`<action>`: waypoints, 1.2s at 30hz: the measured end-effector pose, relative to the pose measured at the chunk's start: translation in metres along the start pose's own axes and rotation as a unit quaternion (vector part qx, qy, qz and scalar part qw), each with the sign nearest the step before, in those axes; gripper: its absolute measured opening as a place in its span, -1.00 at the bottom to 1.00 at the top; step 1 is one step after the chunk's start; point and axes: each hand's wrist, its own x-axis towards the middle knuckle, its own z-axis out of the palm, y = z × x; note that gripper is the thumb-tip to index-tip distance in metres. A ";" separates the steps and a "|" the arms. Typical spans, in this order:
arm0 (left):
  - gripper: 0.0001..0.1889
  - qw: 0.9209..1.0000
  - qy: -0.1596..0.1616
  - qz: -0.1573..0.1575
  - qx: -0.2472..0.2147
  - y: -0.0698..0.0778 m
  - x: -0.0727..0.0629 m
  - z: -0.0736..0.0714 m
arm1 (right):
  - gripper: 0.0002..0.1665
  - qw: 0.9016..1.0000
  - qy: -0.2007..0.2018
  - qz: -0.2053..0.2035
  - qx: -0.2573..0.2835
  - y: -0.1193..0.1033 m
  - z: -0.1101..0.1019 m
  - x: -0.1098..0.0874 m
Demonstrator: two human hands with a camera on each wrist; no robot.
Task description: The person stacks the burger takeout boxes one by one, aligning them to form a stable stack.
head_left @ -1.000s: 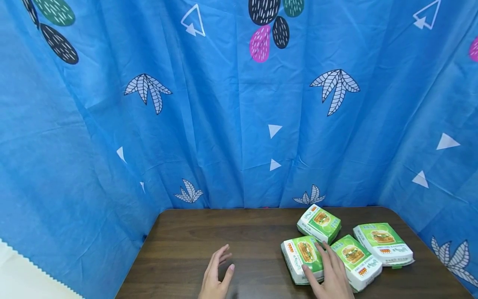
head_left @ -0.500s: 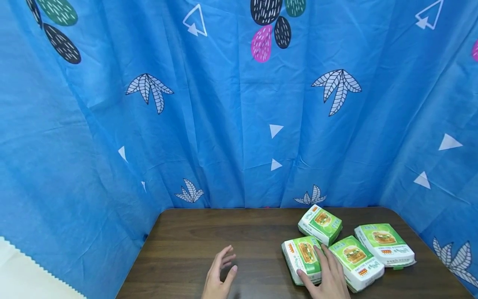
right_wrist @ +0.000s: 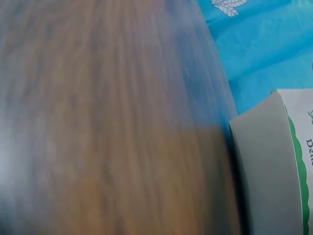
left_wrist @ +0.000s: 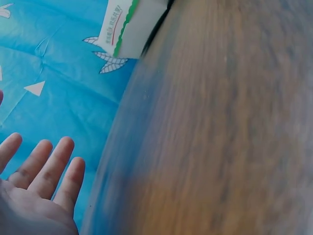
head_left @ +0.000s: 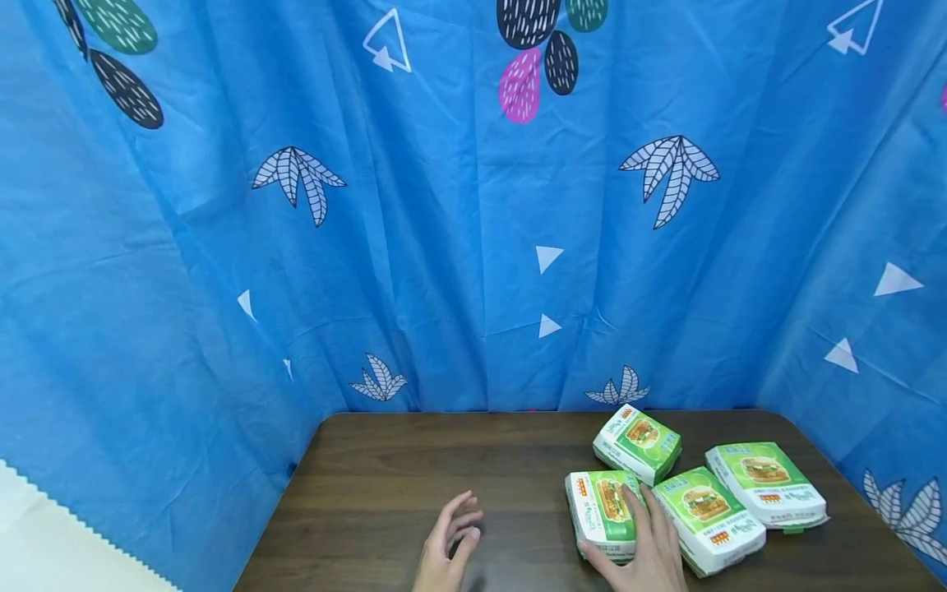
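Observation:
My right hand (head_left: 642, 543) is at the near left burger box (head_left: 592, 501), a white and green carton with a printed burger. The thumb grips its near left corner and the fingers lie along its right side. In the right wrist view a white side of a carton (right_wrist: 269, 166) shows at the right edge, with no fingers visible. My left hand (head_left: 447, 547) is held to the left of that box, fingers loosely bent and nothing in them. The left wrist view shows this hand's spread fingers (left_wrist: 54, 161), and part of a carton (left_wrist: 142, 24) farther off.
Three more burger boxes sit close by: one behind (head_left: 638, 444), one just right of my right hand (head_left: 710, 518), and one farther right (head_left: 767, 483). They lie on a dark wooden table (head_left: 414, 460). A blue patterned curtain (head_left: 444, 247) hangs behind and at both sides.
My right thumb has slid left along the near side of the box, and the box has turned slightly. My left hand has shifted a little to the right. The view has drifted slightly.

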 end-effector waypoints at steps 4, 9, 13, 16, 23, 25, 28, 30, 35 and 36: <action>-0.50 1.000 -0.003 -0.029 -0.011 0.000 -0.002 0.000 | 0.49 1.000 0.010 0.006 0.005 -0.001 0.004 0.000; -0.50 1.000 -0.009 -0.001 -0.012 -0.003 -0.003 0.001 | 0.53 1.000 0.004 0.023 0.011 -0.003 0.006 -0.001; -0.50 0.998 -0.009 0.052 -0.021 -0.006 -0.004 0.003 | 0.55 1.000 0.009 0.029 0.009 -0.003 0.008 -0.002; -0.49 0.998 -0.011 0.061 -0.030 -0.007 -0.004 0.004 | 0.55 0.999 0.019 0.027 0.008 -0.002 0.011 -0.003; -0.48 0.998 -0.027 0.038 -0.050 -0.009 0.001 0.006 | 0.55 0.999 0.045 0.021 0.005 -0.002 0.015 0.000; -0.48 0.997 -0.032 0.029 -0.056 -0.009 0.001 0.006 | 0.54 0.999 0.045 0.022 0.004 -0.001 0.015 0.000; -0.47 0.997 -0.031 0.031 -0.067 -0.009 0.000 0.007 | 0.52 0.999 0.047 0.019 0.006 -0.001 0.017 0.000; -0.47 0.996 -0.032 0.042 -0.070 -0.009 0.000 0.008 | 0.49 0.998 0.053 0.014 0.006 0.000 0.017 -0.001; -0.48 0.995 -0.035 0.055 -0.077 -0.010 0.000 0.008 | 0.43 0.996 0.092 -0.014 0.008 0.003 0.021 -0.002; -0.48 0.995 -0.037 0.055 -0.077 -0.010 0.000 0.008 | 0.42 0.995 0.100 -0.021 0.011 0.004 0.022 -0.002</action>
